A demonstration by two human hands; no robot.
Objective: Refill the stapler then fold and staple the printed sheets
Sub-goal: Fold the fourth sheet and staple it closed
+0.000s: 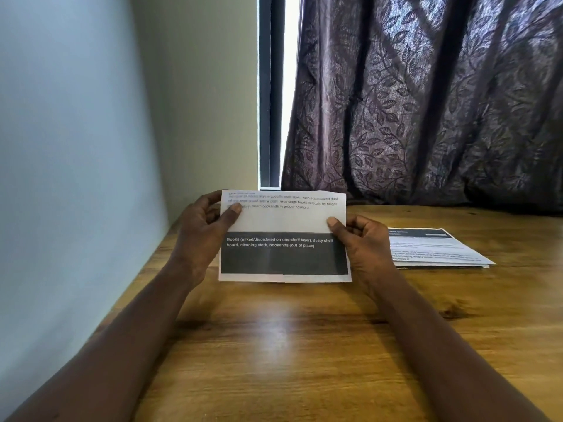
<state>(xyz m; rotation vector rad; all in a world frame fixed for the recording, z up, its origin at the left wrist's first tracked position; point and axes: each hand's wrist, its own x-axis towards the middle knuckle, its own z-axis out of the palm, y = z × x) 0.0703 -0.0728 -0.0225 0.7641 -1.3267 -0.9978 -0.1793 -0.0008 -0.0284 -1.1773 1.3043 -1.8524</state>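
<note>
Both forearms reach over the wooden table (289,345), where the left hand (201,236) and right hand (362,239) pinch a folded printed sheet (283,236) upright by its side edges (stapler unseen), so stapling probably follows, near the stack (435,248).

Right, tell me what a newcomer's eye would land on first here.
The printed sheet, white above a dark band, held up at centre over the wooden table: the left hand pinches its upper left edge, the right hand its right edge. Behind, a dark leaf-patterned curtain fills the upper right beside a bright window strip. A stack of printed sheets lies on the table at right.
</note>
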